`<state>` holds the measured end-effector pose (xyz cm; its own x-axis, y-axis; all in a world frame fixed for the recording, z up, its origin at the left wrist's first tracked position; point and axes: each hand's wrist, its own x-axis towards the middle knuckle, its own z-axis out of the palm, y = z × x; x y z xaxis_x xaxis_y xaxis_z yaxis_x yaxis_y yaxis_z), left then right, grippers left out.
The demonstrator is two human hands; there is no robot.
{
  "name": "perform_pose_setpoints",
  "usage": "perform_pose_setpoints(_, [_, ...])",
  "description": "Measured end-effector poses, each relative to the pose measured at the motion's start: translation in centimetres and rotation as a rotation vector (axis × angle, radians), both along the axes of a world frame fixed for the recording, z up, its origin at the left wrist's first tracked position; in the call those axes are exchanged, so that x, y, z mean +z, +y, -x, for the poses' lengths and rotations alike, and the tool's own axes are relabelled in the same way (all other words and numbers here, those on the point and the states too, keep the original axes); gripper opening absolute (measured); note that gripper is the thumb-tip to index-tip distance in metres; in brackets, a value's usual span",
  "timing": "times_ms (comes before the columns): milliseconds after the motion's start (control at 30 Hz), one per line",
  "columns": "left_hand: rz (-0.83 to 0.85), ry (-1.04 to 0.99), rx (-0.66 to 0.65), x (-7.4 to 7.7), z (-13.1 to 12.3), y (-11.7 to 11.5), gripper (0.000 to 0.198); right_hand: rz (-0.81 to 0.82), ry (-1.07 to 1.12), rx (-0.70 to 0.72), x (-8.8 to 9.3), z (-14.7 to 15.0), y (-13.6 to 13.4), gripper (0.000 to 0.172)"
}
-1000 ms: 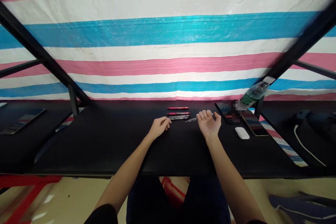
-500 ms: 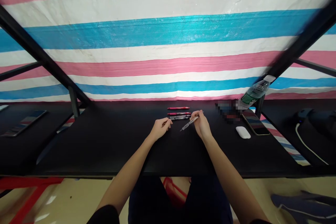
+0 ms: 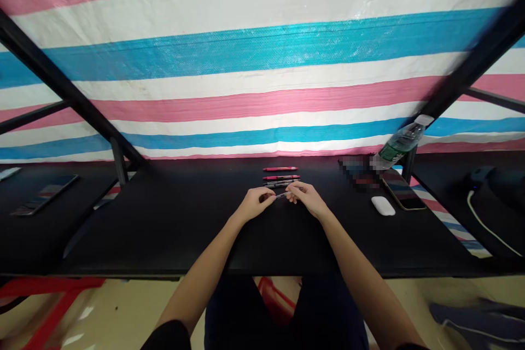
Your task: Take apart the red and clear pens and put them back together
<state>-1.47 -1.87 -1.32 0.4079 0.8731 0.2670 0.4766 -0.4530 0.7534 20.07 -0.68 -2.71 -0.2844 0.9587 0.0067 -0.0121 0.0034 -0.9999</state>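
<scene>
Between my two hands is a slim pen (image 3: pixel 281 196) with a clear and grey barrel, lying roughly level just above or on the black table. My left hand (image 3: pixel 256 203) pinches its left end, and my right hand (image 3: pixel 304 197) grips the right end, so both tips are covered by fingers. Just beyond the hands several pens lie side by side: a red pen (image 3: pixel 280 169) farthest off, a second red pen (image 3: pixel 281 177) nearer, then dark and clear pens (image 3: pixel 275 184) partly hidden by my right hand.
On the right of the black table (image 3: pixel 164 219) are a white earbud case (image 3: pixel 383 206), a phone (image 3: pixel 404 190), a tilted plastic bottle (image 3: pixel 402 145) and a blurred-out patch. Black metal posts (image 3: pixel 94 115) frame both sides. A striped sheet (image 3: pixel 262 82) hangs behind.
My right hand has moved left with the pen, which has turned from slanted to nearly level. My left hand has shifted slightly right and now takes hold of the pen's other end.
</scene>
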Motion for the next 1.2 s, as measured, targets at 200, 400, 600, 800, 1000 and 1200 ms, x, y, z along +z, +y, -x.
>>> perform_pose_setpoints(200, [-0.021,0.093,-0.1,-0.1,0.1,-0.1,0.018,-0.166,-0.285,0.006,0.3,-0.2,-0.2,0.034])
perform_pose_setpoints(400, [-0.116,0.181,-0.179,-0.6,0.1,0.1,0.014,-0.301,-0.421,-0.238,-0.5,-0.3,0.2,0.035])
perform_pose_setpoints(600, [-0.144,0.269,-0.202,-0.7,0.1,0.1,0.013,-0.317,-0.49,-0.412,-1.1,-0.6,0.7,0.033])
perform_pose_setpoints(800, [-0.132,0.24,-0.193,-0.6,0.1,0.0,0.012,-0.365,-0.515,-0.493,-2.0,-1.1,1.2,0.023])
perform_pose_setpoints(1000, [-0.171,0.185,-0.079,-0.2,0.2,-0.1,0.019,-0.436,-0.638,-0.537,-2.3,-1.3,1.3,0.023])
perform_pose_setpoints(1200, [-0.204,0.144,0.261,-0.9,0.9,0.7,0.014,-0.412,-0.688,-0.524,-2.4,-1.2,1.2,0.023])
